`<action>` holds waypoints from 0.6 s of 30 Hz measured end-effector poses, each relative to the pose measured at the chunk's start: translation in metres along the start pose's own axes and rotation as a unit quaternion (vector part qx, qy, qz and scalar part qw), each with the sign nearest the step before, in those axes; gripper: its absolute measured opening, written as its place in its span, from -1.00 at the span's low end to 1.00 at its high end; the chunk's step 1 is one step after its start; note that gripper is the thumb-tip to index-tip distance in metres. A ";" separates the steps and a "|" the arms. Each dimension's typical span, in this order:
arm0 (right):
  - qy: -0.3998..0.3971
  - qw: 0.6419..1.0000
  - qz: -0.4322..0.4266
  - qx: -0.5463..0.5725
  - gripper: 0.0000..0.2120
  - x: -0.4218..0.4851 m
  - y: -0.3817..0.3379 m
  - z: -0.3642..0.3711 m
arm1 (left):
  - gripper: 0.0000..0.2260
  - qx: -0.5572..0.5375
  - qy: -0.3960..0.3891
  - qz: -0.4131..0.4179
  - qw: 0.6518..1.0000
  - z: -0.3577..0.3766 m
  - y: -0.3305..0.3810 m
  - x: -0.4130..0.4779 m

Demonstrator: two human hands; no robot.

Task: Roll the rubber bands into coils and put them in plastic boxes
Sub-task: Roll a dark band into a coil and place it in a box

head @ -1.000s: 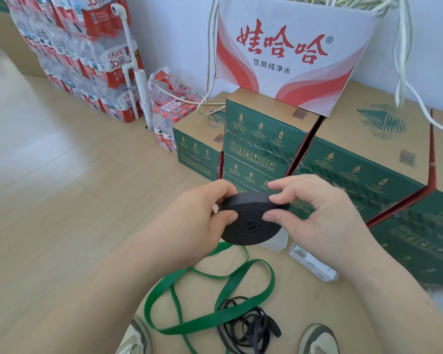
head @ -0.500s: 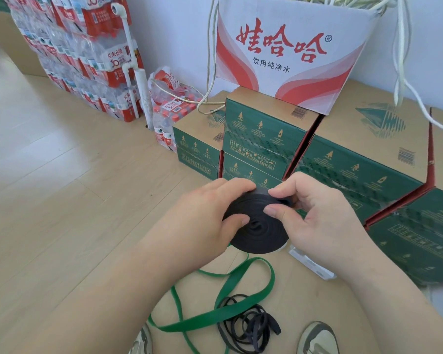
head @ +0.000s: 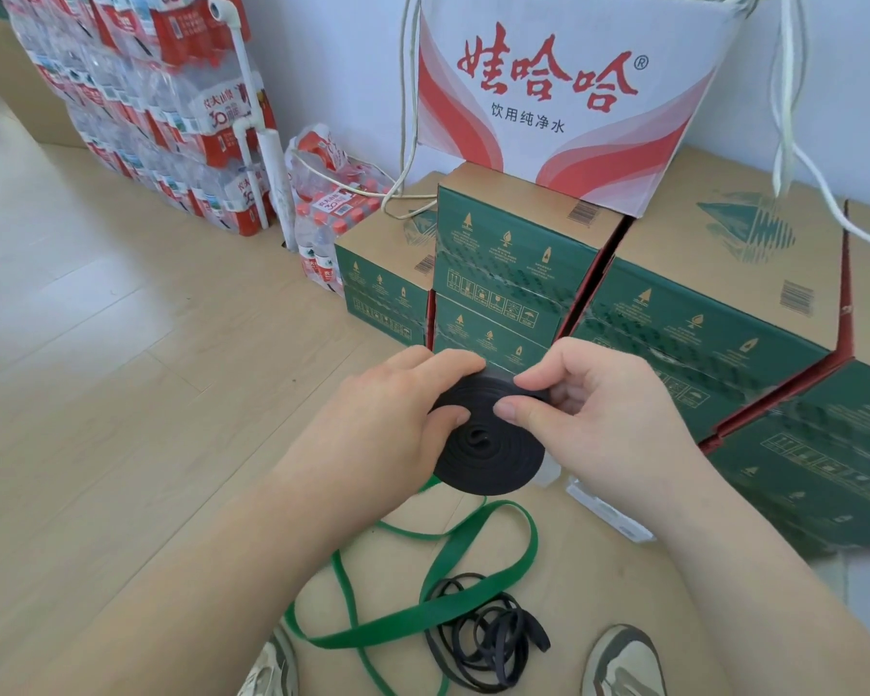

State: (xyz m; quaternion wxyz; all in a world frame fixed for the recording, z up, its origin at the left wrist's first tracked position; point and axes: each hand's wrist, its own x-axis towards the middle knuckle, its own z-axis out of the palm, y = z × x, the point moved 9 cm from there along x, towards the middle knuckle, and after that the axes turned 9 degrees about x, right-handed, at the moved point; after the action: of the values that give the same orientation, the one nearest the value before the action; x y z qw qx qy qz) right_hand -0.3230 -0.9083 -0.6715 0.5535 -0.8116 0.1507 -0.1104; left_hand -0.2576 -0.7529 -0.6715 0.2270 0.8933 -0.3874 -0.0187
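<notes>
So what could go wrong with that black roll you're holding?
Only the left hand and right hand pinching the coil hold it wound; if either slips, it may spring open. The green band and loose black bands lie by the shoes, so a foot might catch them.

The clear plastic box (head: pixel 611 514) at centre right is mostly hidden behind the right hand (head: pixel 598 424) and the black coil (head: pixel 488 457). Both shoes (head: pixel 624 663) are cut by the bottom edge.
</notes>
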 end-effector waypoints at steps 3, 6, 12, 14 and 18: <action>-0.007 1.000 -0.007 -0.027 -0.82 0.003 0.004 0.006 | -0.68 0.004 -0.019 -0.007 1.000 0.007 -0.002 0.000; -0.029 0.998 -0.015 -0.062 -0.82 0.005 0.002 0.013 | -0.73 0.045 -0.003 0.002 0.999 0.007 0.005 0.004; -0.020 0.999 -0.030 -0.036 -0.78 0.008 -0.003 -0.006 | -0.69 -0.056 0.025 0.048 0.997 0.001 0.020 0.013; -0.034 0.998 -0.031 -0.051 -0.75 0.006 -0.002 -0.011 | -0.72 -0.053 0.019 0.060 0.997 0.006 0.025 0.013; -0.083 0.987 -0.045 -0.130 -0.75 0.002 0.003 -0.009 | -0.82 -0.006 -0.039 0.121 0.992 0.026 0.046 0.016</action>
State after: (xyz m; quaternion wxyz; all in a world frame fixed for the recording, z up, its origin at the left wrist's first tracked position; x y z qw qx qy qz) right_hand -0.3248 -0.9177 -0.6711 0.4482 -0.8890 0.0811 -0.0468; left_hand -0.2833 -0.8017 -0.6732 0.2175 0.8374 -0.5006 -0.0279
